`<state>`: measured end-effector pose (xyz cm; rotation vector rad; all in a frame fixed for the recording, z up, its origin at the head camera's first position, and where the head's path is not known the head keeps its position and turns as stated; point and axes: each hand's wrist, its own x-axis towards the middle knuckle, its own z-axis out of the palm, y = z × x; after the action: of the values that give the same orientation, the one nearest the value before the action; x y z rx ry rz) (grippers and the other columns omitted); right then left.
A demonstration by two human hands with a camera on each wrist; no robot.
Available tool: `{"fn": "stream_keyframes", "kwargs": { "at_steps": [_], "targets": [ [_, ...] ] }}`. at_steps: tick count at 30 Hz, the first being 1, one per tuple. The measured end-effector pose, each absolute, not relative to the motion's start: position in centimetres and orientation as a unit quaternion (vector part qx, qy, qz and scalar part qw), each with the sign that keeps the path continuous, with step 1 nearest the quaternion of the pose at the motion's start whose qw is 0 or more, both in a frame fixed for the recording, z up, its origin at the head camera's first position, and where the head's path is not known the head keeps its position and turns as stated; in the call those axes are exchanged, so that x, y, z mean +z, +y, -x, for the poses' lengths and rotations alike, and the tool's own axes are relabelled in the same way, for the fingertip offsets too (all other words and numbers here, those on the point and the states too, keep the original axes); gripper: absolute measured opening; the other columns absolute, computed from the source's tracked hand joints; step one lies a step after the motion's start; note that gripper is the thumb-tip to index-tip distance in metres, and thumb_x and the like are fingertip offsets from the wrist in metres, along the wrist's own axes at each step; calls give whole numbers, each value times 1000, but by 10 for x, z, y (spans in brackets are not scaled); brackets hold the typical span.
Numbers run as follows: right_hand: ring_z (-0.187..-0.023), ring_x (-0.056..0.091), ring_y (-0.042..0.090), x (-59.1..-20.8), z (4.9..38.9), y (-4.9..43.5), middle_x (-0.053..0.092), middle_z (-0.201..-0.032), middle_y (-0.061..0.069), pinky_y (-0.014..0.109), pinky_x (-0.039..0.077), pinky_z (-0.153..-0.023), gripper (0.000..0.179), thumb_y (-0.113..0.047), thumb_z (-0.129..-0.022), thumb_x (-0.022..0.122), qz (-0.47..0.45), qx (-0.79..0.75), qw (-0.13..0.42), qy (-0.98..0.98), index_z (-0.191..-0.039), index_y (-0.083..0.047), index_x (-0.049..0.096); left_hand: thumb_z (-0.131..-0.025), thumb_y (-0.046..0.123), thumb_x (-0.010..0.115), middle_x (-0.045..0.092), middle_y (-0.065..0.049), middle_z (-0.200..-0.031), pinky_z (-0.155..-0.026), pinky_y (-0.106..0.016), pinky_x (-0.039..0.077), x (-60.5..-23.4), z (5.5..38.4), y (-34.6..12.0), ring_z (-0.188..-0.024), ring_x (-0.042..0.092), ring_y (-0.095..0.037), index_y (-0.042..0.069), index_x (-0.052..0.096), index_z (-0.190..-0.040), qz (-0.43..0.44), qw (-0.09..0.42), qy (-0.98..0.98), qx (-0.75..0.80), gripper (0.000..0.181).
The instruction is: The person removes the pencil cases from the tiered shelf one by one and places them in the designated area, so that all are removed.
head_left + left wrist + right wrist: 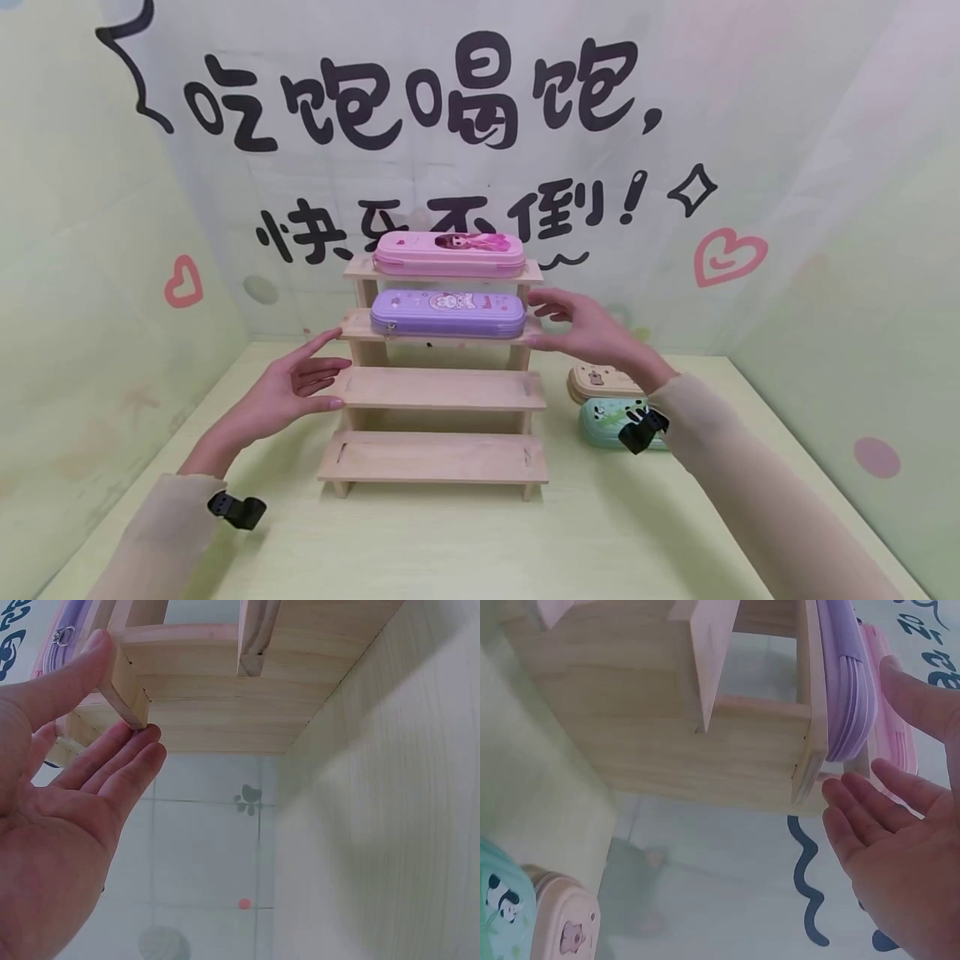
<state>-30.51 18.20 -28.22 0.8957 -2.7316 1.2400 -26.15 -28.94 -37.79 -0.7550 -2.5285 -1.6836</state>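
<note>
A purple pencil case (pixel 448 313) with a cartoon print and zip lies on the second tier from the top of a wooden step shelf (pixel 442 387). Behind and above it, a pink pencil case (pixel 450 255) rests on the top tier. At the shelf's left end, my left hand (pixel 288 392) has its thumb and fingertips against the edge of a board (pixel 124 686), fingers fairly straight. My right hand (pixel 581 325) is beside the right end of the purple case, thumb and fingers spread; in the right wrist view nothing is held in it.
To the right of the shelf, a green panda pencil case (pixel 603 421) lies in front of a beige one (pixel 596 379), partly hidden by the right wrist. A printed cloth backdrop (pixel 450 179) stands behind the shelf on a pale tabletop (pixel 435 550). The lower two tiers hold nothing.
</note>
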Motion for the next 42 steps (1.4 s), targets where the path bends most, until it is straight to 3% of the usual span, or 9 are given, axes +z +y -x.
{"fn": "stream_keyframes", "kwargs": {
  "at_steps": [7, 25, 32, 42],
  "targets": [
    [-134, 56, 35, -285, 312, 167, 56, -149, 18, 47, 46, -117, 78, -18, -88, 87, -287, 423, 14, -859, -153, 3, 49, -88, 2, 86, 56, -26, -147, -109, -38, 49, -378, 262, -289, -134, 59, -26, 27, 28, -169, 241, 3, -805, -542, 103],
    [-131, 58, 36, -287, 316, 152, 58, -146, 17, 50, 46, -116, 79, -19, -87, 89, -262, 429, 14, -864, -152, 2, 50, -87, 3, 87, 57, -24, -147, -109, -37, 50, -379, 261, -290, -136, 56, -38, 28, 28, -169, 232, 7, -816, -529, 103],
    [-129, 59, 34, -288, 318, 144, 55, -147, 20, 42, 52, -111, 78, -16, -90, 86, -277, 429, -2, -860, -154, 5, 46, -87, 3, 87, 57, -24, -147, -109, -40, 49, -379, 261, -290, -136, 57, -35, 28, 28, -169, 234, 6, -813, -533, 103],
    [-128, 60, 37, -287, 319, 141, 56, -146, 22, 46, 53, -110, 79, -20, -90, 86, -260, 421, -5, -869, -155, 3, 47, -87, 3, 86, 57, -25, -147, -108, -32, 51, -379, 262, -290, -136, 57, -35, 27, 28, -169, 237, 7, -811, -534, 103]
  ]
}}
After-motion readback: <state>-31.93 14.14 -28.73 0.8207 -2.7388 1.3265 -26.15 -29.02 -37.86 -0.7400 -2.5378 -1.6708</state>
